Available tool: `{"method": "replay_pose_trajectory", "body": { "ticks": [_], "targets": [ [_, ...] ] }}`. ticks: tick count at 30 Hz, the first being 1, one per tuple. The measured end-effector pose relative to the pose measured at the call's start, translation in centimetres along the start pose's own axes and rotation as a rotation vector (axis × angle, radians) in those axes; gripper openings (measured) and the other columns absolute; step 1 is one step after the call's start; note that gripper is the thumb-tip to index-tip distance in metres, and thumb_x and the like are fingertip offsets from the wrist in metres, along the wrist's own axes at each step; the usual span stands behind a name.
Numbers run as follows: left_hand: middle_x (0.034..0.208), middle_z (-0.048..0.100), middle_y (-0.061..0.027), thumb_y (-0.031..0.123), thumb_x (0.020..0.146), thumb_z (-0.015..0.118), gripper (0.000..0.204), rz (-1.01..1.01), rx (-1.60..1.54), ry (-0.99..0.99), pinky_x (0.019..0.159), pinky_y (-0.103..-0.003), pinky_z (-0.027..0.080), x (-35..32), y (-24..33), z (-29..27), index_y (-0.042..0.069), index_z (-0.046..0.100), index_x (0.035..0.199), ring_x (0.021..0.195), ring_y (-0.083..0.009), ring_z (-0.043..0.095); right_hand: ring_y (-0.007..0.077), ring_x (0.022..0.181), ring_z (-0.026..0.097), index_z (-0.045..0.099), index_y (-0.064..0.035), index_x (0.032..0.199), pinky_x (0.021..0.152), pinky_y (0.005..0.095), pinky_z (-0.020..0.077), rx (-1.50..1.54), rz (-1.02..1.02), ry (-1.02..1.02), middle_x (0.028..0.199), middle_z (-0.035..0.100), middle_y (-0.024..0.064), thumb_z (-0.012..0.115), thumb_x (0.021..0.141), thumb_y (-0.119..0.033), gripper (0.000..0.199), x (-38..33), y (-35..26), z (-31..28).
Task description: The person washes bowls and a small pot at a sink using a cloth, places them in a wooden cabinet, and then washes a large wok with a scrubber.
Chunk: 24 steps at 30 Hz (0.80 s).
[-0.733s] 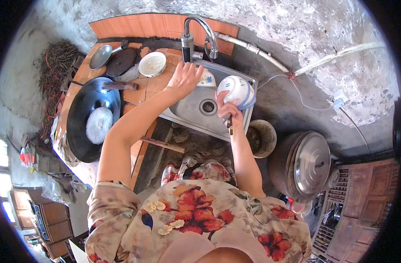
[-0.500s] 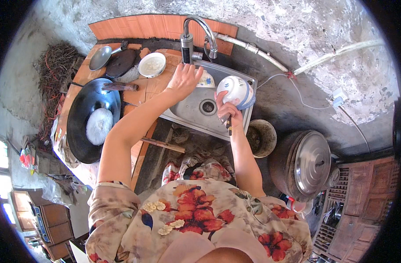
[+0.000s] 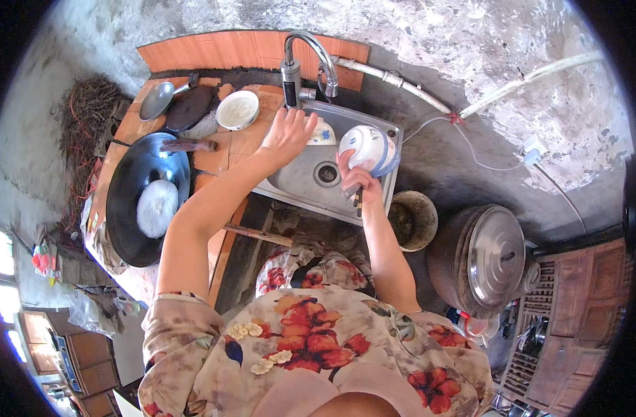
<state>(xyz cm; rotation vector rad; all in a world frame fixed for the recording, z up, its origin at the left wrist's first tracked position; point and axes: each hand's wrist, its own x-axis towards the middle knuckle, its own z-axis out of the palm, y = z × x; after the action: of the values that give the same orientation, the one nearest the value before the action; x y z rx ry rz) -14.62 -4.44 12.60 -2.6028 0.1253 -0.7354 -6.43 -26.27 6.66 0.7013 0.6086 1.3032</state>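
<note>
My right hand (image 3: 358, 182) grips a couple of white-and-blue bowls (image 3: 368, 149), tilted together over the right side of the steel sink (image 3: 290, 182). Dark sticks, which look like chopstick ends (image 3: 359, 201), poke out below its fingers. At the sink's far left edge, just in front of the tap (image 3: 291, 80), my left hand (image 3: 288, 133) has its fingers stretched out and a little apart. Right beside it, a white bowl with blue flowers (image 3: 323, 132) stands in the sink, partly covered by that hand. The round drain (image 3: 326, 174) shows between my two hands.
Left of the sink, the tiled counter holds a white bowl (image 3: 238, 110), a dark round lid (image 3: 191, 109), a metal ladle (image 3: 157, 101) and a black wok (image 3: 133, 229) with a wooden handle (image 3: 189, 145). A bucket (image 3: 412, 219) and a large lidded pot (image 3: 495, 257) stand at right.
The whole view has shifted slightly. My right hand keeps hold of the bowls, and my left hand stays near the tap with its fingers stretched.
</note>
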Motion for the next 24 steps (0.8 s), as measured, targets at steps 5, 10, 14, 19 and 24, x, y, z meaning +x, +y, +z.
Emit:
{"method": "replay_pose_trajectory", "body": {
  "ticks": [5,10,14,19,24],
  "targets": [
    [0.094,0.054,-0.0118,0.012,0.078,0.053,0.044,0.003,-0.005,-0.002,0.086,-0.041,0.04,0.3,0.3,0.1,0.001,0.05,0.12,0.091,-0.0265,0.054,0.0064,0.037,0.038,0.029,0.0009,0.135,0.031,0.0208,0.0236,-0.028,0.022,0.01,0.1,0.058,0.0143,0.046,0.089,-0.023,0.054,-0.3,-0.4,0.4],
    [0.092,0.053,-0.0111,0.013,0.077,0.054,0.044,0.021,0.021,0.01,0.086,-0.041,0.04,0.2,0.5,-0.1,0.001,0.051,0.12,0.089,-0.0267,0.054,0.0063,0.036,0.039,0.037,0.005,0.12,0.031,0.0194,0.0216,-0.047,0.035,-0.001,0.102,0.055,0.0187,0.044,0.09,-0.033,0.049,-0.3,-1.0,0.2],
    [0.092,0.052,-0.011,0.013,0.078,0.053,0.046,0.004,0.018,-0.013,0.085,-0.041,0.04,-0.3,0.6,-0.1,0.001,0.049,0.122,0.09,-0.0266,0.053,0.0062,0.036,0.039,0.038,0.0037,0.12,0.031,0.0194,0.0206,-0.135,-0.045,0.044,0.105,0.053,0.0211,0.042,0.09,-0.034,0.048,-0.6,-0.6,0.2],
    [0.089,0.052,-0.0099,0.013,0.078,0.053,0.043,0.007,-0.019,0.001,0.08,-0.04,0.039,-1.4,0.4,1.6,0.004,0.052,0.12,0.087,-0.025,0.052,0.0055,0.037,0.039,0.037,0.0031,0.122,0.031,0.0184,0.0206,-0.166,-0.064,0.026,0.108,0.051,0.0215,0.041,0.091,-0.032,0.048,-0.4,-1.0,-1.2],
    [0.099,0.055,-0.0144,0.009,0.083,0.049,0.04,-0.141,-0.31,-0.133,0.085,-0.042,0.041,-1.2,-0.7,3.8,0.003,0.049,0.122,0.094,-0.03,0.053,0.004,0.037,0.036,0.034,0.0056,0.129,0.029,0.0152,0.0195,-0.365,-0.312,0.12,0.108,0.048,0.0272,0.033,0.093,-0.025,0.047,-0.9,0.1,-2.3]
  ]
}}
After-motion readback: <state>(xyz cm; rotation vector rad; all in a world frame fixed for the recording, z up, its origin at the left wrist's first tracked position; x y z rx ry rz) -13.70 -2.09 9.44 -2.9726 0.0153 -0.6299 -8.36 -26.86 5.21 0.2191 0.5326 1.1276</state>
